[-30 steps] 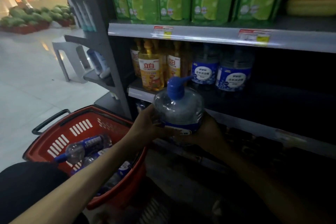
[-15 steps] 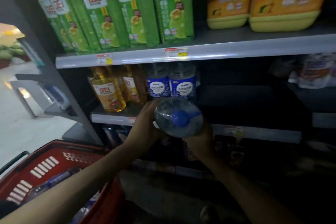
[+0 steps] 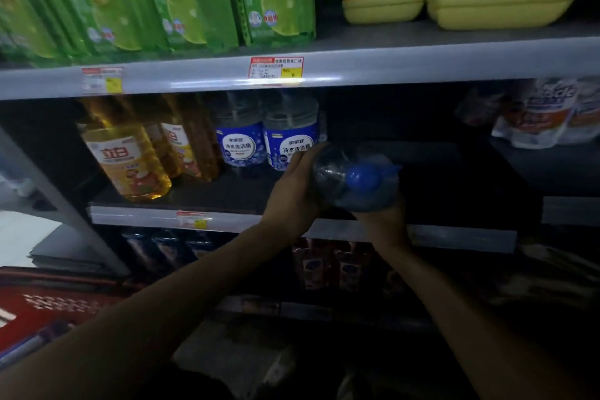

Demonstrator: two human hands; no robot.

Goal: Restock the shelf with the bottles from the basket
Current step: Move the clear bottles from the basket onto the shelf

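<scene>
Holding the pump bottle tilted over the front edge of the shelf: left hand grips its side, right hand wraps underneath. Looks full, heavy, slick plastic; grip body, not pump head.

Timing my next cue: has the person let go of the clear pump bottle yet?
No, the left hand and right hand both grip the clear pump bottle at the middle shelf front edge.

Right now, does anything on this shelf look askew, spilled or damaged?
Nothing spilled or damaged shows. Only the held bottle is off upright: the left hand and right hand hold it tipped, blue pump toward the camera, beside the upright blue-labelled bottles on the middle shelf. Dim, blurred picture.
</scene>
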